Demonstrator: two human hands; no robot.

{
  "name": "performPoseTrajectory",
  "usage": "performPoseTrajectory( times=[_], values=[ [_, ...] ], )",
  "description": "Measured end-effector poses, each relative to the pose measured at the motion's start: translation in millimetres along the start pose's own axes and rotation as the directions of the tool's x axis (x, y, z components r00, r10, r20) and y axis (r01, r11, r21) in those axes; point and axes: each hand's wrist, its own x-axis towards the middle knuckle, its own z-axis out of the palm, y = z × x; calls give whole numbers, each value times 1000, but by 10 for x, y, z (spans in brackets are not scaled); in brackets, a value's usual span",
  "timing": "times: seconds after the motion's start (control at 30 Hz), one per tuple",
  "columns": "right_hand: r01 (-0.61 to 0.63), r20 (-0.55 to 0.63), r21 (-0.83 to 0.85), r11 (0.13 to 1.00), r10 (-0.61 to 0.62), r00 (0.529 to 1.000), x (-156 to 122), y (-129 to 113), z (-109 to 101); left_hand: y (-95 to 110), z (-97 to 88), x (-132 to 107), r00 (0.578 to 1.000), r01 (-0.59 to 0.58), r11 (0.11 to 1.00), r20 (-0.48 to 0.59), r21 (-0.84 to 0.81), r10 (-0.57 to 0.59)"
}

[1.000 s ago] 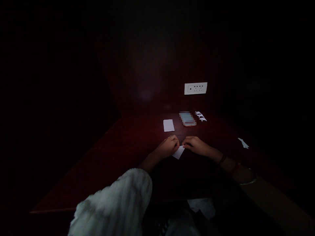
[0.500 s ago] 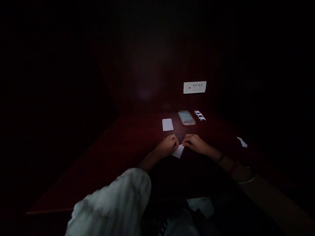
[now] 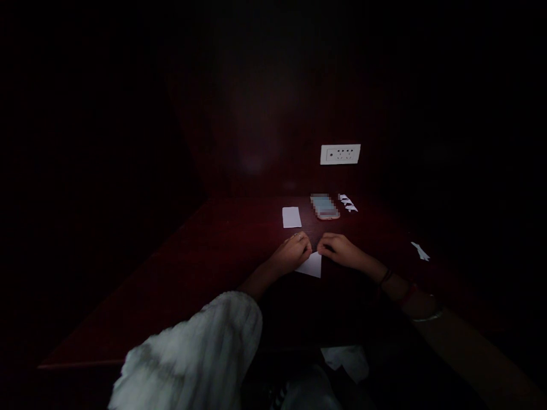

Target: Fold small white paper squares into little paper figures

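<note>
Now the paper [image 3: 313,266] shows wider, its near corner farther right, so perhaps it was turned. Left hand [image 3: 297,250] and right hand [image 3: 339,249] curl at its far edge; whether gripping, I cannot tell.

Deep gloom surrounds a white socket panel [image 3: 340,154], among the brightest and crispest spots in a dim, underexposed scene. Left of the panel, a faint hazy sheen clouds the dark red wall [image 3: 252,165]; far out to either side of it, detail sinks into black. Below the panel, weak light from an undetermined source picks out the hands [image 3: 293,252] and white paper [image 3: 311,266], while much of the surface [image 3: 192,245] falls into shadow. Coarse pixelation masks the phone [image 3: 325,206] just beneath the panel. Well below and left of it, a pale sleeve [image 3: 200,356] looks soft.
</note>
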Motion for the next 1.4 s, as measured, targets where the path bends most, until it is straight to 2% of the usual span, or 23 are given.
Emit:
performPoseTrajectory(
  times=[0.2,0.5,0.77,1.07,1.17,1.3,1.4],
  values=[
    [-25,-83,4,1000,25,996,-17,-11,-39,-26,-5,20,999,-19,998,-43,-62,16],
    [30,-126,-12,999,-32,992,-8,-133,-62,101,-116,31,990,-83,996,-115,35,87],
    [7,-86,-98,995,-16,996,-41,19,-193,100,-175,33,989,-48,997,-139,51,55],
    [-58,-177,-145,988,31,984,-128,168,-347,58,-164,43,986,2,1000,-167,26,2],
    [-8,-206,-112,994,-15,979,-126,126,-308,46,-142,42,985,-7,1000,-173,19,10],
    [64,-124,-107,992,-77,989,-55,5,-189,70,-135,39,988,-33,999,-150,-5,32],
    [67,-120,-96,993,-79,990,-36,-3,-171,63,-151,37,989,-13,1000,-146,-14,11]
  ],
)
